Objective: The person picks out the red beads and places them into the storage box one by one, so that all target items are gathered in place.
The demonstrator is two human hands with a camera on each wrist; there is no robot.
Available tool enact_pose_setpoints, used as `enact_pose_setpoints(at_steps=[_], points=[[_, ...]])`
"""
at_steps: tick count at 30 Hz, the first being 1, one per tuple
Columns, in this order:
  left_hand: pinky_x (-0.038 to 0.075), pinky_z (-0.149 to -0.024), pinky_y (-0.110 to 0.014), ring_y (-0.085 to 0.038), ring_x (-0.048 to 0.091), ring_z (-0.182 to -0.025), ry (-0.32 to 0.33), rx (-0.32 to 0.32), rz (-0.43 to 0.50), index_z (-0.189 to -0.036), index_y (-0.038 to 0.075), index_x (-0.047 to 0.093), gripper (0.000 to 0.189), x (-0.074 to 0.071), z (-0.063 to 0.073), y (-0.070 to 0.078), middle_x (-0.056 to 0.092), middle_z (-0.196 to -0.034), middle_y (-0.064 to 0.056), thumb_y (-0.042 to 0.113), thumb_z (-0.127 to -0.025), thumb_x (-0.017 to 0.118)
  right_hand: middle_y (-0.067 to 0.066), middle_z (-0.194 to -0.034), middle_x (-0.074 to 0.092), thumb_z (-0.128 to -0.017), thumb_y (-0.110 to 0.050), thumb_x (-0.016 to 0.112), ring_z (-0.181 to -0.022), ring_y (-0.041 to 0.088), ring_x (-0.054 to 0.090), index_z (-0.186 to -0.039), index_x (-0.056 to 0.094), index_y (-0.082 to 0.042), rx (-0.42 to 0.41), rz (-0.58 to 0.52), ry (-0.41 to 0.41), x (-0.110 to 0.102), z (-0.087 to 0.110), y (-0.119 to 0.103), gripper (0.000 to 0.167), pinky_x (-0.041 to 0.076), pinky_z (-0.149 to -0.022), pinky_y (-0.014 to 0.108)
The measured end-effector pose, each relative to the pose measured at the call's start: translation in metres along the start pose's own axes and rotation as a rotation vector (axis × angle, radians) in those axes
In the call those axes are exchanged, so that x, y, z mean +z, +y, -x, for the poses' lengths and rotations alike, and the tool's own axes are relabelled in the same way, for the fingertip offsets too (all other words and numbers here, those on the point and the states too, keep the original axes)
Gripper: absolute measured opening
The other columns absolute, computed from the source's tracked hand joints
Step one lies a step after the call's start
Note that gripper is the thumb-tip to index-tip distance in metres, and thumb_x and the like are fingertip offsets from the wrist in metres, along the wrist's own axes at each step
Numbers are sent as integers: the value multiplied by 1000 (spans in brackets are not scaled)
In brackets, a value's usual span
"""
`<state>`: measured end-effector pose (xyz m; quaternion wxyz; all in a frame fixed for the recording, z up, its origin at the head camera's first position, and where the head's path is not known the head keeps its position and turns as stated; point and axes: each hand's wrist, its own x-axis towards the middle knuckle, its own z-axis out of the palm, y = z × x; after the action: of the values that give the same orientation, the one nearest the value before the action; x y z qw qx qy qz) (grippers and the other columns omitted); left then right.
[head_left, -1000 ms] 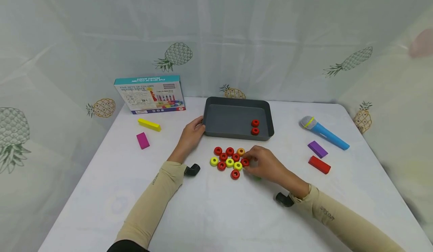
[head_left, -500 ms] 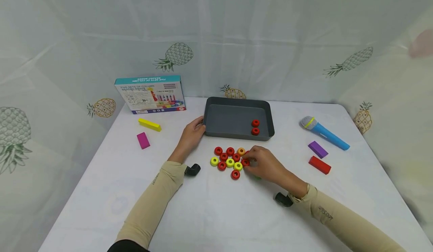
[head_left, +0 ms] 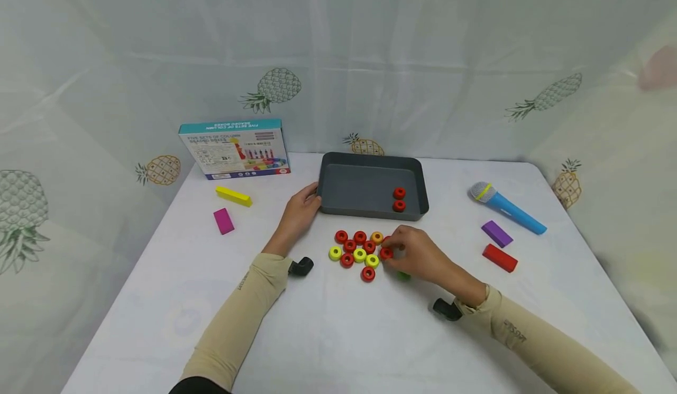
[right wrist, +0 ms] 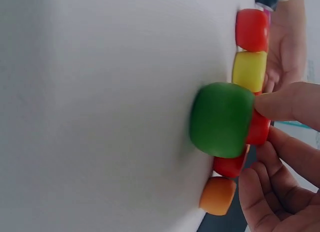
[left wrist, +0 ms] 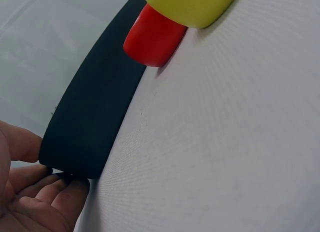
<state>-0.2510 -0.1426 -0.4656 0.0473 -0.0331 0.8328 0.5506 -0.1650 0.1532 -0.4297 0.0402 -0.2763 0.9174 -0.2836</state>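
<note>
In the head view my left hand (head_left: pixel 300 209) holds the near left corner of a dark grey tray (head_left: pixel 346 185). In the left wrist view, thumb and bent fingers lie about that corner. My right hand (head_left: pixel 415 256) pinches a red ring-shaped bead (head_left: pixel 386 253) between thumb and forefinger, at the right side of a cluster of red and yellow beads. A yellow bead (head_left: pixel 372 261) lies just left of it, an orange bead (head_left: pixel 377 237) beyond. The right wrist view has a green bead (right wrist: pixel 220 119) in front of the pinched one. Two red beads (head_left: pixel 399 193) are inside the tray.
A printed toy box (head_left: pixel 235 148) stands at the back left, with a yellow block (head_left: pixel 234 196) and a magenta block (head_left: pixel 224 221) before it. To the right lie a blue toy microphone (head_left: pixel 508 207), a purple block (head_left: pixel 497 233) and a red block (head_left: pixel 499 257).
My right hand has shifted very slightly right with the pinched red bead, opening a small gap to the yellow bead. More of the green bead shows. The left hand and tray are unmoved.
</note>
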Motion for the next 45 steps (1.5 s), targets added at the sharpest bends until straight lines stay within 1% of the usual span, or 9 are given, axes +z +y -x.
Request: enact_pose_setpoints(at_steps=[6,13,18,25,27,31,34,37,45], points=[[43,-118,-41,-21,49,-143,7,11,-10,-156,24,42,52,-1,0,1,47,-158,-2,29,-105,52,-1,-94,68,-77,-7,84,-84,13,60,-107,79,-7,17,-23,-16,-10,-2,-3,30,55,-71,24],[43,-118,-40,-20,49,-143,-2,-4,1,-156,24,41,52,-1,0,0,46,-159,-1,30,-105,52,1,-95,69,-79,-6,83,-86,19,65,-106,79,-7,0,-29,4,-23,-6,-7,28,62,-75,38],[44,-117,-40,-20,49,-143,-5,-11,8,-156,25,41,53,-1,1,0,46,-159,-1,30,-105,52,2,-97,69,-79,-6,82,-90,23,66,-108,78,-6,-5,-30,2,-31,-9,-9,29,63,-77,44],[43,-118,-40,-22,50,-142,8,61,16,-156,20,42,52,-3,2,0,48,-157,-4,26,-105,52,4,-101,71,-80,-8,84,-92,26,66,-110,78,-6,-12,-26,16,-40,-17,-6,31,62,-77,46],[42,-119,-40,-22,50,-142,7,59,10,-156,20,42,52,-3,3,0,48,-156,-4,27,-105,52,5,-101,70,-79,-9,84,-93,27,66,-108,78,-7,-5,-32,24,-42,-20,-5,30,62,-77,45],[42,-119,-40,-21,49,-143,-1,35,8,-156,22,42,52,-2,3,-1,48,-157,-3,28,-105,51,4,-101,69,-79,-12,85,-92,27,65,-105,80,-11,36,-48,27,-46,-28,-1,26,59,-77,35],[42,-119,-40,-21,49,-143,-2,32,11,-155,21,42,52,-1,3,-2,48,-157,-3,28,-105,51,5,-102,70,-79,-11,85,-91,24,64,-105,80,-11,59,-62,27,-48,-35,4,26,57,-76,30],[42,-119,-40,-21,49,-143,0,39,11,-155,21,42,52,0,3,-3,48,-157,-3,28,-105,51,7,-103,70,-80,-8,83,-90,22,65,-105,80,-10,71,-66,32,-49,-41,9,26,57,-76,30],[43,-118,-38,-21,50,-142,5,58,4,-155,21,43,52,-2,2,-2,48,-156,-3,28,-105,51,8,-96,69,-81,-10,84,-86,22,63,-104,80,-9,78,-33,51,-52,-58,17,24,55,-73,31]])
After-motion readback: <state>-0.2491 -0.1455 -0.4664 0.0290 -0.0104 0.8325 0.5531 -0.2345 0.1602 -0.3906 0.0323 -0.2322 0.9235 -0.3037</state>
